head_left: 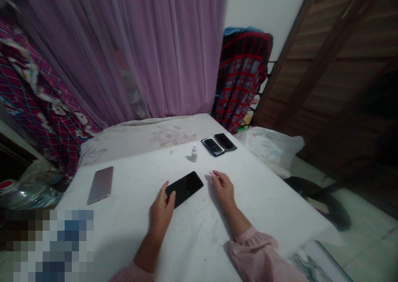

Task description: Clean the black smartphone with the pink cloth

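My left hand [162, 209] grips the near-left end of a black smartphone [188, 184], thumb over its dark screen and fingers along the far edge. To the right of the phone, apart from it, is my right hand [223, 186]. Its fingers are closed in a pinch, with a small pale pinkish bit [212, 175] at the tips that is too small to name. A little white bottle [194, 154] with a white cap stands upright beyond the phone. Past it on the right lie two more dark phones, one [212, 146] with a light rim and another [225, 142] beside it.
A rose-gold tablet or large phone [100, 184] lies face down at the left of the white-covered table [130, 232]. Near the far side is a tiny pale square [171, 152]. A plastic bag [270, 149] sits off the right edge; a large clear bottle [31, 194] is at the left.
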`<state>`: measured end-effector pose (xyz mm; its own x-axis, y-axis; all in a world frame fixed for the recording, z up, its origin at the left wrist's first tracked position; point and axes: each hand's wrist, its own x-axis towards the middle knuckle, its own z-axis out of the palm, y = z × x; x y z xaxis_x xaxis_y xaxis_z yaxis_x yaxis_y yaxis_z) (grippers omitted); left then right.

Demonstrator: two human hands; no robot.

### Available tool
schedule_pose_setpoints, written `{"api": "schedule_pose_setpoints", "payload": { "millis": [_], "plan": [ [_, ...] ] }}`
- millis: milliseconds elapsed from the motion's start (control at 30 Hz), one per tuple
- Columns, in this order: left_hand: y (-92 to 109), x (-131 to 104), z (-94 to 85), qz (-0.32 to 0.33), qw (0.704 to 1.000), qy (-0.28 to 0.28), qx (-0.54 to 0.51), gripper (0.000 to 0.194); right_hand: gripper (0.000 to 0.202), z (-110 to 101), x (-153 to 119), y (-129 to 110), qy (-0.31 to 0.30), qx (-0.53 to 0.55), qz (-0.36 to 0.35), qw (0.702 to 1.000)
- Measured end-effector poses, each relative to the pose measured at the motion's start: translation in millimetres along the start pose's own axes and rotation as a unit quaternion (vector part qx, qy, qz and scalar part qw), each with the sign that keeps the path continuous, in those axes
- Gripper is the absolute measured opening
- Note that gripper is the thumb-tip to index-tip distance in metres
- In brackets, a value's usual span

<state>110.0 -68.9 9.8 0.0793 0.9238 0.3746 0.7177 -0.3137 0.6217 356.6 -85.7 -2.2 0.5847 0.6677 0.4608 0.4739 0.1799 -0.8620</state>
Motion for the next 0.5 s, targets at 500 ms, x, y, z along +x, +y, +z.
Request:
{"api": "schedule_pose_setpoints", "payload": {
  "millis": [500],
  "plan": [
    [-9.1,-16.9,14.2,0.121,0.979,-0.062,0.15,0.078,0.023,5.7,-16.9,-25.3,-0.135,-0.144,-0.147,0.969]
  ]
}}
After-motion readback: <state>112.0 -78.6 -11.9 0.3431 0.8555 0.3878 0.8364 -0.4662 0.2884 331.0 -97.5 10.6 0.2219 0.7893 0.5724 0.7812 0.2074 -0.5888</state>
